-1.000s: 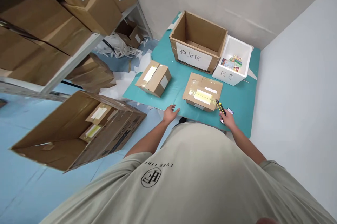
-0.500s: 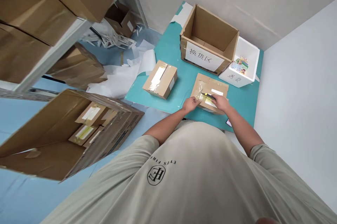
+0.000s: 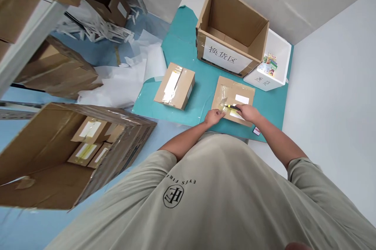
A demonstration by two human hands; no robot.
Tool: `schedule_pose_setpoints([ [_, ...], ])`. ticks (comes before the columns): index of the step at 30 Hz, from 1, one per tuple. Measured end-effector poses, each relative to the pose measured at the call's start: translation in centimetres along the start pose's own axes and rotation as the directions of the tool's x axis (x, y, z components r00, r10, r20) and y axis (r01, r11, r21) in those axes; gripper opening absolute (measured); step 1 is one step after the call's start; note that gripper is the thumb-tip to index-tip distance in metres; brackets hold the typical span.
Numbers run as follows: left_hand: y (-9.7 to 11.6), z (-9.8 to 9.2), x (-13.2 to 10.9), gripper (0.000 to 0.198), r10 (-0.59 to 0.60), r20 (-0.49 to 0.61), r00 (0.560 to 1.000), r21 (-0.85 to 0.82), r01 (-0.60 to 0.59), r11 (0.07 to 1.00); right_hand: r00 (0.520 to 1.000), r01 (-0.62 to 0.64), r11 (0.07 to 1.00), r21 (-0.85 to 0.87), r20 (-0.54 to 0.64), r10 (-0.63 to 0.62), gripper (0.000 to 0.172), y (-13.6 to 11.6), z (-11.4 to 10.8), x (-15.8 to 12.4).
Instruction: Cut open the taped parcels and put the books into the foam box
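Note:
A flat taped cardboard parcel [image 3: 235, 91] lies on the teal table [image 3: 202, 93] right in front of me. My right hand [image 3: 248, 113] is closed on a yellow and black utility knife [image 3: 233, 107], whose tip rests on the parcel's taped top. My left hand [image 3: 214, 116] presses on the parcel's near left corner, fingers curled against the edge. A second taped parcel [image 3: 175, 85] sits to the left on the table, apart from both hands.
A large open carton with a white label [image 3: 232, 34] stands at the table's back, a white foam box [image 3: 272, 71] with colourful packets beside it. A small phone [image 3: 256, 131] lies near the table edge. An open carton of parcels [image 3: 73, 152] and shelving are on my left.
My right hand brought the knife from the table's right edge onto the parcel. My left hand moved from the table edge to the parcel's near corner. The view swung slightly left.

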State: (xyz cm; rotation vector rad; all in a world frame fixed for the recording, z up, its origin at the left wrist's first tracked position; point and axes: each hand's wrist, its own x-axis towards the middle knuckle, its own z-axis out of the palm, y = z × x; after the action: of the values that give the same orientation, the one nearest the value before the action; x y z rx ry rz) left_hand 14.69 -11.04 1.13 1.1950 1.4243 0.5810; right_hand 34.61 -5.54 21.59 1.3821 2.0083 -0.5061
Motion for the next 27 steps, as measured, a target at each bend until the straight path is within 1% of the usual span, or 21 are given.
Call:
schedule_pose_setpoints([
  [4, -0.2, 0.5, -0.4, 0.056, -0.043, 0.021, 0.999, -0.021, 0.043, 0.999, 0.998, 0.035, 0.998, -0.056, 0.047, -0.033, 0.047, -0.6, -0.8, 0.4],
  [7, -0.3, 0.9, -0.5, 0.058, -0.052, 0.004, 0.999, -0.033, 0.052, 0.998, 0.997, 0.039, 0.995, -0.096, 0.069, -0.032, 0.047, -1.1, -1.4, 0.5],
  [9, -0.5, 1.3, -0.4, 0.061, -0.035, -0.025, 0.999, -0.035, 0.035, 0.999, 0.996, 0.035, 0.993, -0.115, 0.082, -0.026, 0.049, -1.4, -1.7, 0.4],
  [12, -0.8, 1.8, -0.3, 0.063, -0.012, -0.078, 0.997, -0.051, 0.008, 0.999, 0.995, 0.053, 0.991, -0.125, 0.092, -0.042, 0.058, -1.5, -1.9, 0.1],
  [15, -1.1, 2.3, -0.3, 0.061, -0.032, -0.13, 0.991, -0.1, 0.019, 0.995, 0.992, 0.09, 0.986, -0.141, 0.102, -0.076, 0.066, -1.4, -2.1, 0.0],
  [20, -1.3, 2.9, -1.0, 0.056, -0.099, -0.196, 0.975, -0.175, 0.065, 0.982, 0.988, 0.124, 0.98, -0.155, 0.11, -0.108, 0.067, -1.1, -2.1, 0.4],
  [27, -1.1, 3.6, -1.8, 0.057, -0.128, -0.332, 0.935, -0.185, 0.069, 0.98, 0.982, 0.175, 0.971, -0.165, 0.094, -0.161, 0.069, -0.5, -1.2, 0.2],
])
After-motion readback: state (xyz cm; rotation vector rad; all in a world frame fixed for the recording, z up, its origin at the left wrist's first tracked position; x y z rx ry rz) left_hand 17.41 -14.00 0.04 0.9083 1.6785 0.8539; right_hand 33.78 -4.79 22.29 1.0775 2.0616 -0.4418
